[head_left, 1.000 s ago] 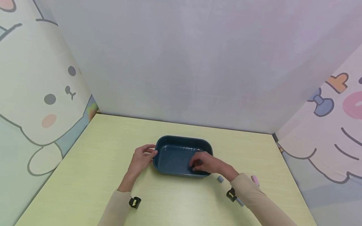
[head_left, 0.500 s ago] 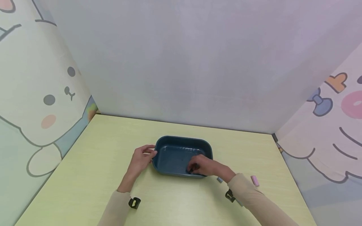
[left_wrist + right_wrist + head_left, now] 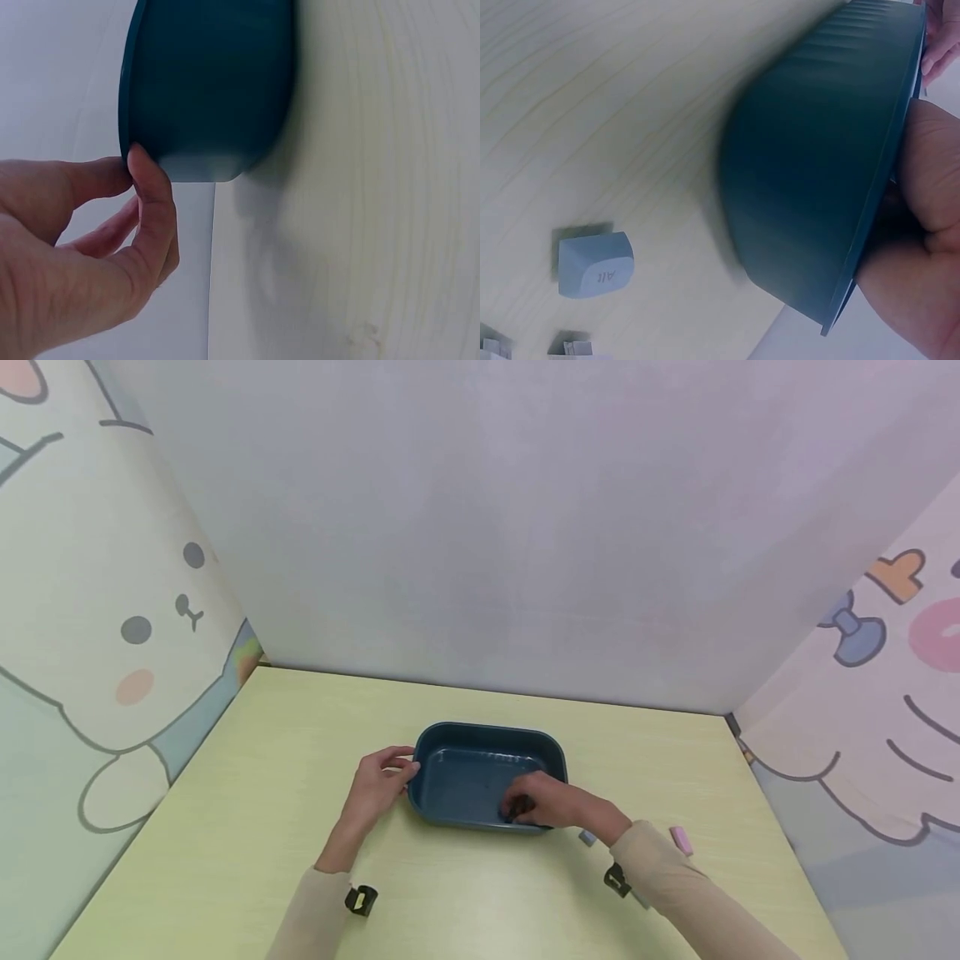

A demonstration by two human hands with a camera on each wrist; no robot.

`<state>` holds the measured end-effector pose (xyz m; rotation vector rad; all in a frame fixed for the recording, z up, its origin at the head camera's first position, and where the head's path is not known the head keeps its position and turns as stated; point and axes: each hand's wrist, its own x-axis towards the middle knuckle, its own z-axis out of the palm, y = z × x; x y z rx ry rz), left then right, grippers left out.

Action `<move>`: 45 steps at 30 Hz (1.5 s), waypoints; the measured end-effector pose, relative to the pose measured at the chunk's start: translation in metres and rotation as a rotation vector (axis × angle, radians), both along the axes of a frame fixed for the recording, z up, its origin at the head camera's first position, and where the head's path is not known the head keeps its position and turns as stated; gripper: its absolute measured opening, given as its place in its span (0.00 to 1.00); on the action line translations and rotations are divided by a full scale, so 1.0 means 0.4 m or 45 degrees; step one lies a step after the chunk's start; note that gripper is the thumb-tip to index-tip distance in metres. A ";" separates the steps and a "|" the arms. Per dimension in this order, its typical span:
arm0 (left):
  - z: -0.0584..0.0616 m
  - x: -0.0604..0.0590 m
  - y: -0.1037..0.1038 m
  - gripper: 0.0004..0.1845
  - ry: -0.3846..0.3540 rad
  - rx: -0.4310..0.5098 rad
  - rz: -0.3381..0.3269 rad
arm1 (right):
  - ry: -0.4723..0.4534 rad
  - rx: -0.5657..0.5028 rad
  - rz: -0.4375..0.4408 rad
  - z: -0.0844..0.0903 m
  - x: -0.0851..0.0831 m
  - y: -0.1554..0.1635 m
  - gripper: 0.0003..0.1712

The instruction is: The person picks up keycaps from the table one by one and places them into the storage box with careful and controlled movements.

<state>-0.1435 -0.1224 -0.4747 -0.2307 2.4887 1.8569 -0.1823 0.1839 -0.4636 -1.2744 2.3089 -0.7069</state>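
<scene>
A dark teal tray [image 3: 480, 739] sits mid-table. My left hand [image 3: 408, 767] pinches its left rim between thumb and fingers; the left wrist view shows the thumb [image 3: 150, 187] on the outside of the tray wall [image 3: 210, 82]. My right hand [image 3: 519, 810] reaches over the near right rim into the tray, fingers curled round a small dark piece [image 3: 517, 812] low by the near wall. In the right wrist view the hand [image 3: 922, 247] lies behind the tray wall [image 3: 810, 180] and the piece is hidden.
Loose keycaps lie on the yellow table right of the tray: a grey-blue one [image 3: 587, 837] marked "Alt" [image 3: 596, 264], a pink one [image 3: 681, 841], more pieces [image 3: 570, 349] near my right sleeve. Curtain walls close off the table's back and sides.
My right hand has slid a little left and toward the tray's near wall, staying inside the tray. The left hand and the tray have kept their place.
</scene>
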 end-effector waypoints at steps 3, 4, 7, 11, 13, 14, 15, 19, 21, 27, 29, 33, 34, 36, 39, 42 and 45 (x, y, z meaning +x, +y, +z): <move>-0.001 0.000 -0.002 0.17 0.002 -0.004 0.015 | 0.014 -0.035 -0.003 0.001 -0.001 0.001 0.11; -0.001 0.000 -0.004 0.17 0.004 -0.005 0.015 | 0.020 -0.045 -0.010 0.000 -0.002 0.002 0.11; 0.000 0.000 -0.006 0.17 0.009 -0.006 0.011 | 0.052 -0.070 -0.049 -0.001 -0.004 0.005 0.09; -0.002 0.000 -0.007 0.17 0.023 0.001 0.008 | 0.114 -0.123 -0.084 -0.001 -0.007 0.015 0.09; -0.002 0.001 -0.007 0.16 0.028 0.003 0.010 | 0.121 -0.160 -0.101 0.001 -0.005 0.022 0.09; -0.003 0.002 -0.007 0.16 0.030 0.004 0.010 | 0.121 -0.173 -0.117 0.003 -0.004 0.026 0.09; -0.003 0.002 -0.006 0.16 0.036 0.001 0.008 | 0.113 -0.183 -0.138 0.005 -0.001 0.030 0.10; 0.000 0.002 -0.004 0.16 0.023 0.002 0.007 | 0.101 -0.221 -0.216 0.008 0.003 0.051 0.11; 0.003 0.002 -0.004 0.17 0.023 0.001 0.004 | 0.113 -0.251 -0.238 0.008 0.004 0.062 0.11; 0.005 0.001 -0.004 0.17 0.010 -0.002 0.010 | 0.149 -0.336 -0.268 0.002 0.005 0.091 0.12; 0.003 0.001 -0.005 0.17 0.003 -0.003 0.011 | 0.135 -0.351 -0.290 0.002 0.007 0.096 0.13; -0.002 0.001 -0.008 0.17 0.000 -0.003 0.014 | 0.109 -0.389 -0.323 0.001 0.009 0.109 0.14; -0.002 0.001 -0.008 0.17 -0.002 -0.003 0.016 | 0.109 -0.405 -0.325 0.001 0.009 0.111 0.14; -0.002 0.002 -0.008 0.17 -0.004 -0.001 0.019 | 0.114 -0.429 -0.338 -0.001 0.010 0.117 0.15; -0.001 0.003 -0.008 0.17 -0.002 -0.003 0.019 | 0.135 -0.456 -0.378 0.002 0.016 0.125 0.15; -0.002 0.002 -0.007 0.17 -0.003 0.000 0.020 | 0.144 -0.459 -0.431 0.005 0.021 0.135 0.14; -0.003 0.002 -0.007 0.17 -0.005 0.004 0.017 | 0.146 -0.473 -0.453 0.004 0.025 0.148 0.13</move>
